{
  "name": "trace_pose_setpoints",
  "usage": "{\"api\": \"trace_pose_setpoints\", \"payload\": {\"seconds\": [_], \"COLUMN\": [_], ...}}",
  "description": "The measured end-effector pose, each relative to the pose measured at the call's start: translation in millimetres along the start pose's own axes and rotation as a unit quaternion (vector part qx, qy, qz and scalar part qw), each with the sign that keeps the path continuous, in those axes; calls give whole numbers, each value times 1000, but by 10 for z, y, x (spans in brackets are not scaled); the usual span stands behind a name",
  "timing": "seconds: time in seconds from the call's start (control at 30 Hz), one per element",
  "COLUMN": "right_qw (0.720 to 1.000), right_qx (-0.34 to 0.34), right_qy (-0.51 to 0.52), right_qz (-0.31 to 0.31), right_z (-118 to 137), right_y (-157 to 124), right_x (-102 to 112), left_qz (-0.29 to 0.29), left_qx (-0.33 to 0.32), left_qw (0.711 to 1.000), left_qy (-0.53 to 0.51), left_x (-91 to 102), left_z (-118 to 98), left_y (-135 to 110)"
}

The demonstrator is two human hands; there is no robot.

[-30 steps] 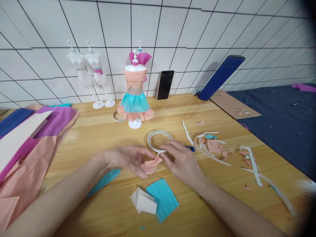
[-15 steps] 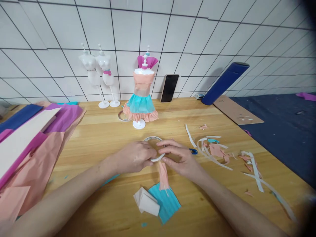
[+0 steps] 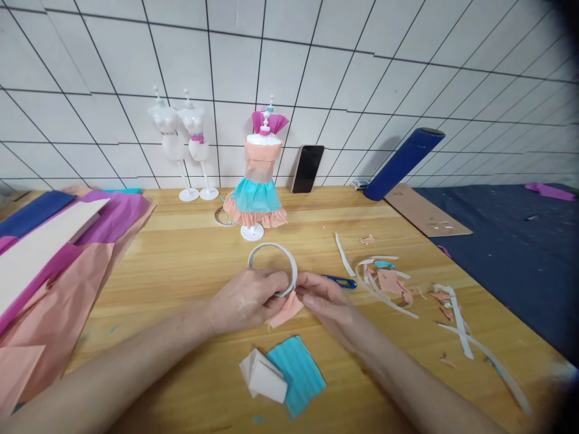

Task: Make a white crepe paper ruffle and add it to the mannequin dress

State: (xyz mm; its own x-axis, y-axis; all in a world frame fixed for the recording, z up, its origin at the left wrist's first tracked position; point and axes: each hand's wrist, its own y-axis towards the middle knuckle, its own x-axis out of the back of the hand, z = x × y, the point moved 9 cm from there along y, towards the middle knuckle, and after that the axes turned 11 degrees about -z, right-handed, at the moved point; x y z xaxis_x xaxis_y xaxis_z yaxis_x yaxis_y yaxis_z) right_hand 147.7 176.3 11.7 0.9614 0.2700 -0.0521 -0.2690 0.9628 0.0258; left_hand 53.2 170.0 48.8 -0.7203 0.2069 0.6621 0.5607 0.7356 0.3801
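Head view, one item: wide field, worn at the person's head, facing forward and down across the desk point(image 3: 181, 256), with the left forearm point(image 3: 136, 355) and right forearm point(image 3: 407, 367) entering from the lower corners and the left hand point(image 3: 248, 298) and right hand point(image 3: 326, 299) close before it, near centre. Coverage: coloured sheets point(image 3: 90, 283) at left, dark blue surface point(image 3: 506, 226) at right, dressed mannequin point(image 3: 260, 175) farther off, tiled wall point(image 3: 235, 69) behind, its grid lines fanning outward; right margin dark and blurred.
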Motion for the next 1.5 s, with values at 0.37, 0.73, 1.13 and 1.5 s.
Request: {"api": "trace_pose_setpoints", "payload": {"seconds": [0.37,0.73,1.13,1.5], "right_qw": [991,923,984,996], "right_qx": [33,236,77,-10], "right_qy": [-101,-272,-123,-30], "right_qz": [-77,-138,-104,-80], "right_z": [35,383,85,38], "right_y": [-19,-185,-79,-71], "right_x": [97,93,103,161], "left_qz": [-48,-66,-75,-58], "left_qx": [71,237,387,252], "left_qw": [995,938,779,929], "left_qy": [-53,-245,-487,-265], "left_x": [-89,-264,-338,-202], "left_z": [184,358,446,404], "left_y": [-19,-91,-169,-84]}}
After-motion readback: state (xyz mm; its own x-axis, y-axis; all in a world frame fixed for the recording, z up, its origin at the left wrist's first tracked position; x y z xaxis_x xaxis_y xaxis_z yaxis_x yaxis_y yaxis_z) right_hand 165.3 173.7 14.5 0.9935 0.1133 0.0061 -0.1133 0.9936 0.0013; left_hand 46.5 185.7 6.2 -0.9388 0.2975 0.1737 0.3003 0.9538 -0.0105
